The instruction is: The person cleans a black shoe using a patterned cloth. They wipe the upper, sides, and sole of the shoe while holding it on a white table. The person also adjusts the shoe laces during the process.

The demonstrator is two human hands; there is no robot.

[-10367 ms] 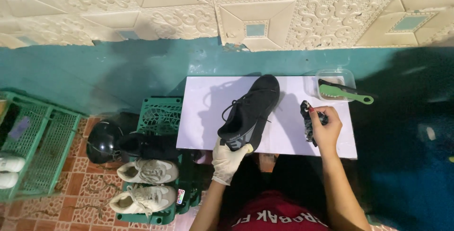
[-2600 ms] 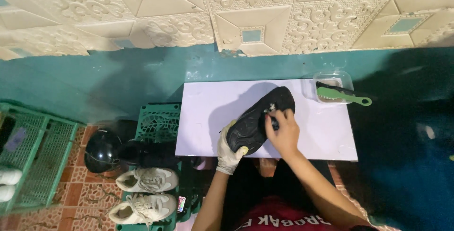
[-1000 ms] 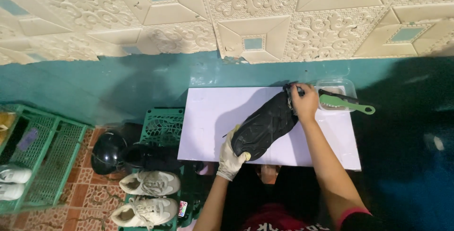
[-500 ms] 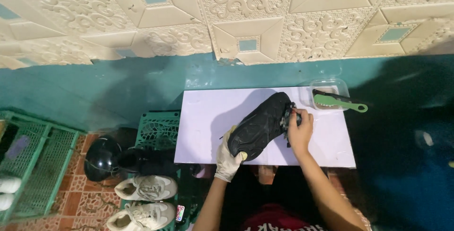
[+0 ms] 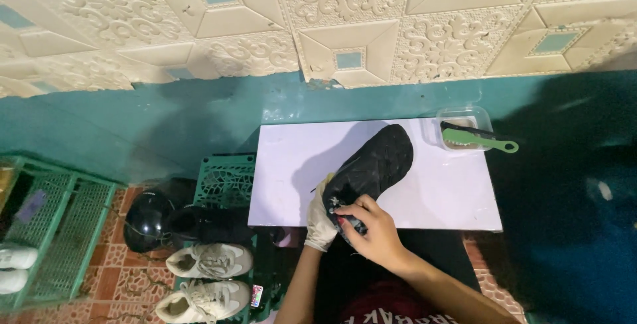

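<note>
1. Ahead of you, the upper wall (image 5: 345,25) is clad in cream embossed panels with small blue square insets.
2. Below them runs a band of teal paint (image 5: 166,125), scuffed in places.
3. The white rectangular surface (image 5: 458,191) stands against that band.
4. To your left the floor (image 5: 119,264) is laid with reddish patterned tiles.
5. A green wire rack (image 5: 60,231) stands at the far left.
6. Deep shadow covers the right side.
</note>
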